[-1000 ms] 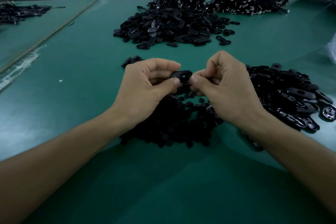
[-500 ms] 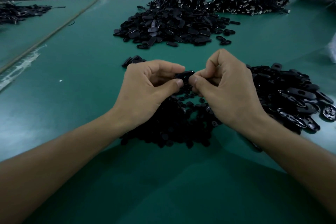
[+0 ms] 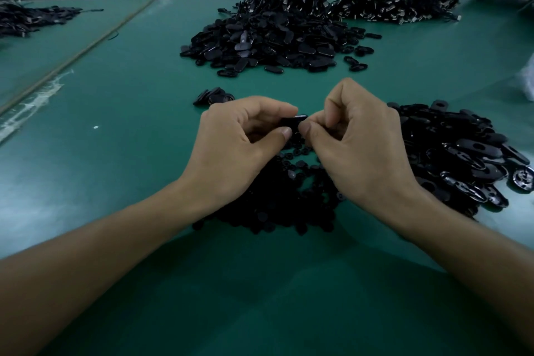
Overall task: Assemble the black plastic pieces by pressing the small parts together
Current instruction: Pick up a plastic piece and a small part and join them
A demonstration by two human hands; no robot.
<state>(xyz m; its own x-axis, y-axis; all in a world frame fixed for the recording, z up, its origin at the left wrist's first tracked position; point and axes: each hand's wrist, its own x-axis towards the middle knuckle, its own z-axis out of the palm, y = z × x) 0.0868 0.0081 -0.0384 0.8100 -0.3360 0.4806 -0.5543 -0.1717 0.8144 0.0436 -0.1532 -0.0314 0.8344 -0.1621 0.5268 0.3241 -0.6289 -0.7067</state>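
A black plastic piece (image 3: 294, 121) is pinched from both ends by the curled left hand (image 3: 239, 147) and right hand (image 3: 361, 150), held just above the heap of small parts (image 3: 277, 205), seemingly so that opposing thumb pressure can be applied and spares kept within reach.

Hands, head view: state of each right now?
Left hand: closed, pinching the black piece.
Right hand: closed, pinching the same piece's other end.

Glossy black plastic pieces (image 3: 476, 159); green table (image 3: 121, 113) seemingly smooth, matt.
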